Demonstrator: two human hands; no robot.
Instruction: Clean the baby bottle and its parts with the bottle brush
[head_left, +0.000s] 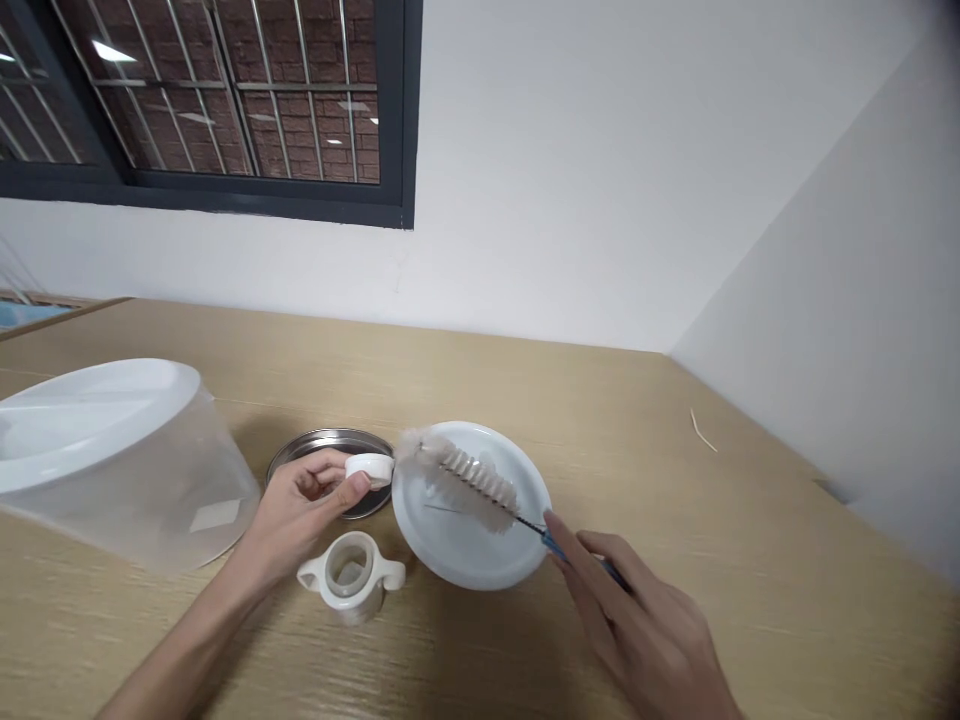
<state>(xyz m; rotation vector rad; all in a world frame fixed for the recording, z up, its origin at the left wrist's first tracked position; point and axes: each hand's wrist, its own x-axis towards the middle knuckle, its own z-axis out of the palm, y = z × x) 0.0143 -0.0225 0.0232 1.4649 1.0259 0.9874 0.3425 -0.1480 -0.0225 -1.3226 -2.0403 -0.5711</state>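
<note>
Between the thumb and fingers of my left hand is a small white round cap. My right hand grips the blue handle of a bottle brush, its pale bristles angled up and left over a white plate. The brush's tip is close to the cap; whether they touch I cannot tell. Below my left hand a cream two-handled bottle stands upright with its mouth uncovered. Behind that hand lies a round metal tray, partly hidden by my fingers.
A large translucent container with a white lid stands on the left of the wooden table. Toward the right lies a thin pale strip. White walls and a barred window are behind the table.
</note>
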